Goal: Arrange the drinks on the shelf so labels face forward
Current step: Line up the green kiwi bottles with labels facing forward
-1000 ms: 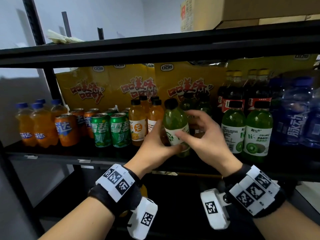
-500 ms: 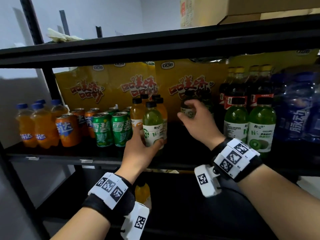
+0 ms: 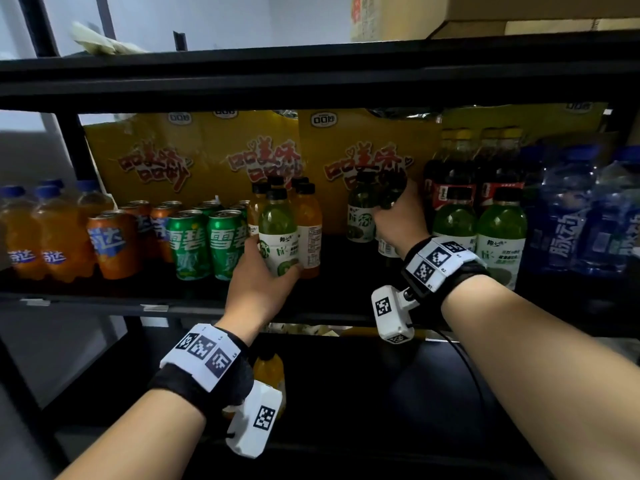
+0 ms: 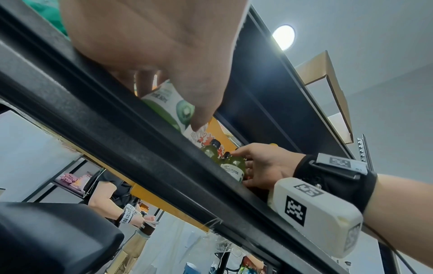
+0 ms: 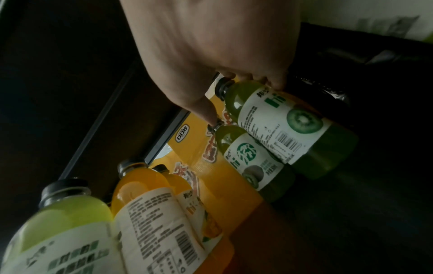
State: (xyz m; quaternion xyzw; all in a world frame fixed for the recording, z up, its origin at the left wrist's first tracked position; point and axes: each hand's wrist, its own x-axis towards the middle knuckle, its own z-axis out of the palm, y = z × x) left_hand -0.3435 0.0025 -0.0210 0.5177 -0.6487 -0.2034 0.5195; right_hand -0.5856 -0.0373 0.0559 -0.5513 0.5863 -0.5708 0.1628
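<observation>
A green kiwi drink bottle (image 3: 278,233) stands at the shelf's front, just ahead of the orange juice bottles (image 3: 309,223), its white label toward me. My left hand (image 3: 273,259) grips its lower part; the left wrist view shows the thumb on the label (image 4: 168,105). Farther back and to the right, my right hand (image 3: 391,209) grips the top of another green kiwi bottle (image 5: 293,126), whose barcode side shows in the right wrist view. A third green bottle (image 3: 360,216) stands just left of that one.
Orange soda bottles (image 3: 31,237), orange cans (image 3: 110,244) and green cans (image 3: 207,244) fill the shelf's left. Yellow cartons (image 3: 363,147) line the back. Two green bottles (image 3: 498,237), dark bottles (image 3: 453,188) and blue bottles (image 3: 571,220) stand right. The upper shelf beam (image 3: 311,74) hangs close above.
My left hand carried the green bottle left, in front of the orange juice bottles. My right hand let go of it, reached back into the shelf and gripped another green bottle.
</observation>
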